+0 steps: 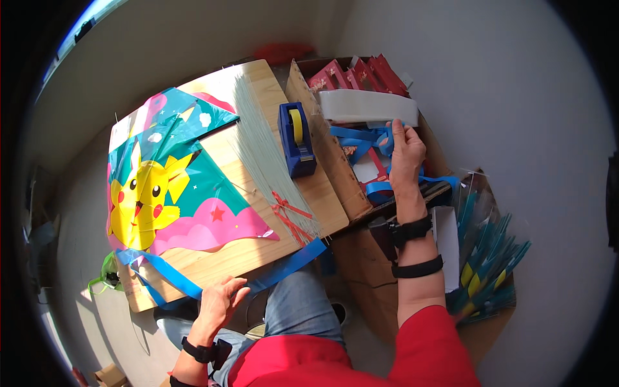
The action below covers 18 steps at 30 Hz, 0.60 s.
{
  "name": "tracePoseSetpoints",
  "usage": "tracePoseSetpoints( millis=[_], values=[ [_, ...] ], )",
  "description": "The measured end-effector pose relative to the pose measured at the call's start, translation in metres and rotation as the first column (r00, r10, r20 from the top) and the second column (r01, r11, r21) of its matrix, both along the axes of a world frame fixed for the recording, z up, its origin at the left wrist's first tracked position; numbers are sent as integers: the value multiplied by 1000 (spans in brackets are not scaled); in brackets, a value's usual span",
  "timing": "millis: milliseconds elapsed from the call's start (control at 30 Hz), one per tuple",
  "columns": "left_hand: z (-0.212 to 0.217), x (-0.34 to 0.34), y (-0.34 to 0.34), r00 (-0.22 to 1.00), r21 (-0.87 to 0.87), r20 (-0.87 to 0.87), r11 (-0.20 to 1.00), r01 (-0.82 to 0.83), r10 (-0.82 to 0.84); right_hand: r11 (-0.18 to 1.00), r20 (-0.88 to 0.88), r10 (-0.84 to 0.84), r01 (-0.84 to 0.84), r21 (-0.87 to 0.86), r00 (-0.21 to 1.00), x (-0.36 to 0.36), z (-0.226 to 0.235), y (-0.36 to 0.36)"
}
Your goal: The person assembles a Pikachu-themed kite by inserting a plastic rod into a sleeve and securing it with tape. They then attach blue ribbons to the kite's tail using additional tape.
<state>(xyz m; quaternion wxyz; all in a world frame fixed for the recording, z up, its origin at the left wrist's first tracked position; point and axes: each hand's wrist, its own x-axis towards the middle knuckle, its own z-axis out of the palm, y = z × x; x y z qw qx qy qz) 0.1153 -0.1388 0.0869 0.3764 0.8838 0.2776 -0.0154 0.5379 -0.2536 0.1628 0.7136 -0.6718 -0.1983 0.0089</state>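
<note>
My left hand (222,302) is at the table's near edge, its curled fingers on a long blue ribbon (171,274). From there the ribbon runs left to the lower corner of a printed kite (213,193) and right along the edge. The kite, teal and pink with a yellow cartoon figure, lies on the wooden tabletop (193,277). Over the cardboard box (332,161) at the right, my right hand (407,155) pinches a looped blue ribbon (385,143); its fingertips partly hide the hold.
Thin pale rods (267,155), bound with red ties, lie beside a blue tape dispenser (297,142). The box holds a white roll (367,107) and red printed cards (377,74). Bundled teal pieces (487,264) stand in a carton at the right, near the wall.
</note>
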Motion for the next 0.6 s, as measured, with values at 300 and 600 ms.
tracePoseSetpoints(
  millis=[300,600],
  values=[
    [-13,100,-23,879,-994,97,92,61,467,664,-545,562,-733,-152,622,-231,-106,-38],
    [-44,89,6,718,-996,-17,-73,47,696,239,-628,612,-870,-432,480,-248,-142,-93]
  ],
)
